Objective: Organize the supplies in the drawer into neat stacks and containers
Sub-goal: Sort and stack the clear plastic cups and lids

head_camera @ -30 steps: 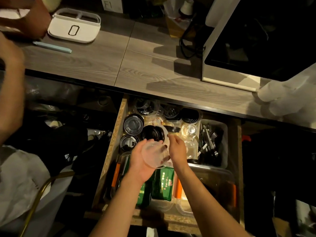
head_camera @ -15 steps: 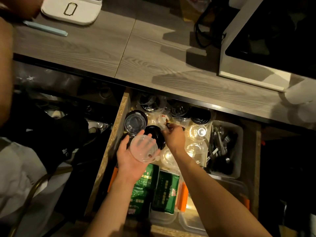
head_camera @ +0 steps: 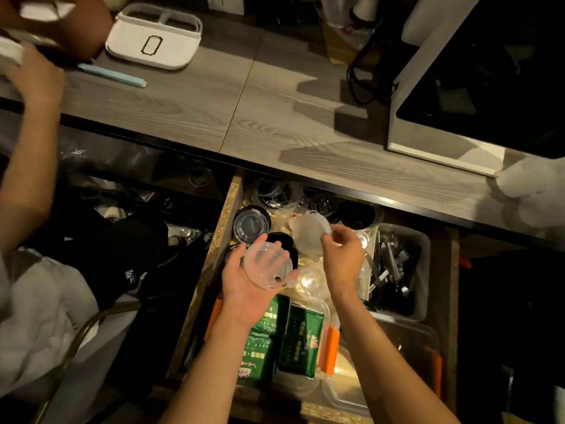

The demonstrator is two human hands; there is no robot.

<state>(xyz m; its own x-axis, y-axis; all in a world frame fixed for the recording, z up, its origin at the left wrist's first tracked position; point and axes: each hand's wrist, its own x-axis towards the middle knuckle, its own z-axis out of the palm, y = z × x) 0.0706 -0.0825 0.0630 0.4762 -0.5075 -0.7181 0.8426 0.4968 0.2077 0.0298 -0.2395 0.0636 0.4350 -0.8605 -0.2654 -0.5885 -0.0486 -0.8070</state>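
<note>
Your left hand (head_camera: 244,283) cradles a clear dome lid (head_camera: 269,264), your right hand (head_camera: 342,252) pinches another lid (head_camera: 308,231) just beyond it, and most of the drawer (head_camera: 214,270) beneath looks unsorted.

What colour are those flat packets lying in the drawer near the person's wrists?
Dark green packets with pale printed lettering, seen in the head view, the only one.

Wood-grain desk (head_camera: 189,111): white organizer (head_camera: 154,38), pale blue pen (head_camera: 111,75), black cables (head_camera: 367,78), white-framed appliance (head_camera: 443,148). Open drawer (head_camera: 214,270) below.
</note>
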